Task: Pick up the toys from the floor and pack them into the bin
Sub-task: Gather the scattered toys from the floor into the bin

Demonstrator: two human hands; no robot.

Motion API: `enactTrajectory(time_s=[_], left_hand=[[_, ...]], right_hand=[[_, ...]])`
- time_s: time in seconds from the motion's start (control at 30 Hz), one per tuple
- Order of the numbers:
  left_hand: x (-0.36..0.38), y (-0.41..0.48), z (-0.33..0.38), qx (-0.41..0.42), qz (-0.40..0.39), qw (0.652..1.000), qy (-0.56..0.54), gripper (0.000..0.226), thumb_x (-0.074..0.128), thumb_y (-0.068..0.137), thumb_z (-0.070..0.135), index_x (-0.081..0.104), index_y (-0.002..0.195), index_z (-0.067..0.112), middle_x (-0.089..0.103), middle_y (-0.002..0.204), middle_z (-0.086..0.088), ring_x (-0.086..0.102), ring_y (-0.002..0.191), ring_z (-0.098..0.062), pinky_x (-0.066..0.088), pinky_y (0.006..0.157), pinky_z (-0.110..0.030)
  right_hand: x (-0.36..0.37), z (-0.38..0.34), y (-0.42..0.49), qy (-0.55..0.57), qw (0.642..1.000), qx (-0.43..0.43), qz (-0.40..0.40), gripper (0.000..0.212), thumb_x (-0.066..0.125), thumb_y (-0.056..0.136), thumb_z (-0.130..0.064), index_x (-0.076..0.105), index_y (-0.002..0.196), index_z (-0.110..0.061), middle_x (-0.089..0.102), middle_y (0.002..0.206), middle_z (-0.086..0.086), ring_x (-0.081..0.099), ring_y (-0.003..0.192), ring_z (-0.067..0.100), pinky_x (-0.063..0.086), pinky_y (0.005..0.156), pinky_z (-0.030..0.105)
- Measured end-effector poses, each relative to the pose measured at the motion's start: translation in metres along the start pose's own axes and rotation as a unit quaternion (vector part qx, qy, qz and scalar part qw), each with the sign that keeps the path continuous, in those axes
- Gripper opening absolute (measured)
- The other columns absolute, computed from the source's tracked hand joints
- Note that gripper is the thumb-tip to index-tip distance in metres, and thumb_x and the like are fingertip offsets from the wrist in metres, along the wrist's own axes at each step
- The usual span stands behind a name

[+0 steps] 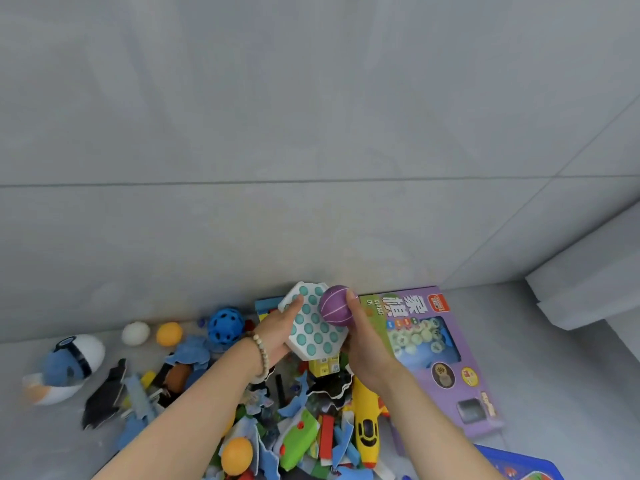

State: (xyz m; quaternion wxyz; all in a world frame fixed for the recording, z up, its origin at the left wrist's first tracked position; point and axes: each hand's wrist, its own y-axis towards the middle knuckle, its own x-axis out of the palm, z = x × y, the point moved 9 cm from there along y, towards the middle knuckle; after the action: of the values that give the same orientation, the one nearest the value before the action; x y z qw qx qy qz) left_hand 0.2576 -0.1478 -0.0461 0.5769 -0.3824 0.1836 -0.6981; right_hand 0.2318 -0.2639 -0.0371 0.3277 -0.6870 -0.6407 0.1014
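Gripping the hexagonal bubble toy (313,327) by its edge, the left hand (273,334) held it above the pile (298,427), while the right hand (367,348) curled round a purple ball (335,306) (one toy apiece, probably to carry both together). Beneath them a chess box (433,344), a yellow car (367,427) and puzzle scraps (194,351) crowded the floor (554,375); no bin showed clearly.

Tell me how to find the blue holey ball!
Start at the toy pile on the grey floor and look along its far edge by the wall. Three balls sit in a row there, left of the left hand. The blue ball is the rightmost, and only it is full of holes.
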Motion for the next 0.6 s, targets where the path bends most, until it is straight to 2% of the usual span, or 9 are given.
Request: enactTrajectory(time_s=[0.1,0.23,0.33,0.43,0.5,0.6], left_hand=[[0.002,0.0,0.004,0.014,0.013,0.999,0.043,0.033,0.044,0.097,0.034,0.058,0.113,0.008,0.064,0.113,-0.019,0.064,0.092,-0.027,0.052,0.081,-0.037],[0.009,-0.013,0.022,0.05,0.021,0.994,0.09,0.029,0.046,0.095,0.037,0.058,0.106,0.012,0.066,0.101,-0.013,0.065,0.08,-0.019,0.056,0.068,-0.028],[0.015,-0.049,0.053,0.088,0.014,0.993,0.075,0.023,0.045,0.096,0.035,0.059,0.103,0.017,0.068,0.101,-0.009,0.066,0.083,-0.019,0.057,0.066,-0.027],[0.01,-0.11,0.096,0.138,0.009,0.988,0.069,0.035,0.044,0.095,0.039,0.057,0.118,0.015,0.066,0.114,-0.012,0.065,0.099,-0.025,0.054,0.083,-0.036],[-0.002,-0.165,0.122,0.167,0.022,0.983,0.071,0.037,0.045,0.093,0.043,0.056,0.117,0.016,0.067,0.111,-0.009,0.066,0.098,-0.024,0.054,0.083,-0.036],[-0.038,-0.26,0.148,0.209,0.048,0.973,0.081,0.038,0.048,0.089,0.052,0.059,0.107,0.021,0.071,0.1,-0.003,0.068,0.091,-0.019,0.055,0.078,-0.032]], right_hand=[[0.001,-0.002,-0.002,-0.015,1.0,-0.017,0.003,0.044,0.05,0.082,-0.058,0.062,0.112,-0.029,0.07,0.11,-0.005,0.063,0.107,0.01,0.046,0.091,0.028],[0.004,-0.019,-0.014,-0.018,0.998,-0.062,0.017,0.065,0.057,0.074,-0.068,0.057,0.125,-0.027,0.066,0.121,-0.004,0.06,0.115,0.012,0.04,0.105,0.035],[0.023,-0.058,-0.04,-0.039,0.995,-0.093,0.02,0.066,0.053,0.074,-0.066,0.057,0.124,-0.023,0.068,0.117,-0.004,0.062,0.11,0.011,0.044,0.099,0.032],[0.065,-0.109,-0.084,-0.099,0.987,-0.129,0.008,0.072,0.056,0.07,-0.074,0.058,0.122,-0.025,0.067,0.116,-0.003,0.062,0.108,0.012,0.046,0.1,0.035],[0.108,-0.14,-0.127,-0.128,0.979,-0.156,-0.018,0.076,0.056,0.068,-0.076,0.056,0.123,-0.025,0.066,0.116,-0.002,0.063,0.105,0.011,0.049,0.096,0.033],[0.187,-0.165,-0.201,-0.132,0.969,-0.19,-0.086,0.076,0.056,0.065,-0.079,0.061,0.118,-0.024,0.071,0.108,-0.004,0.067,0.098,0.009,0.052,0.082,0.024]])
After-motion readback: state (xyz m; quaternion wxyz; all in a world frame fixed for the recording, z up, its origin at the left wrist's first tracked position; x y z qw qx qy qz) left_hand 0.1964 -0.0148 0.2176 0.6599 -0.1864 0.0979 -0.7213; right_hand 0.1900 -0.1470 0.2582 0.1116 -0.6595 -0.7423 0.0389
